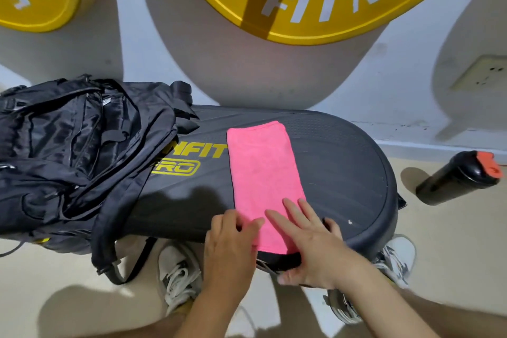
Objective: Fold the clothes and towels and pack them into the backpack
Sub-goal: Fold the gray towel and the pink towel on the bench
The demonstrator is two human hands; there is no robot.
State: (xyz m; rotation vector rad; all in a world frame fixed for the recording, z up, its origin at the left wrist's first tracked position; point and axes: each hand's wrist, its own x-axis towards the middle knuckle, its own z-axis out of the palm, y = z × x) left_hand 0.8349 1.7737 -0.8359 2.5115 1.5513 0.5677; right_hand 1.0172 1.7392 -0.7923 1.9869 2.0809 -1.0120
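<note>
A pink towel (263, 170) lies folded into a long strip across a black oval platform (343, 173). My left hand (230, 250) rests at the towel's near left edge, thumb on the cloth. My right hand (310, 241) lies flat on the towel's near end with straight fingers pressing it down. A black backpack (74, 151) slumps on the platform's left part, its top loose and its straps hanging over the front edge.
A black bottle (458, 175) with an orange cap lies on the floor at the right. Large yellow discs (301, 3) hang on the white wall behind. My white shoes (178, 271) stand on the floor under the platform's front edge.
</note>
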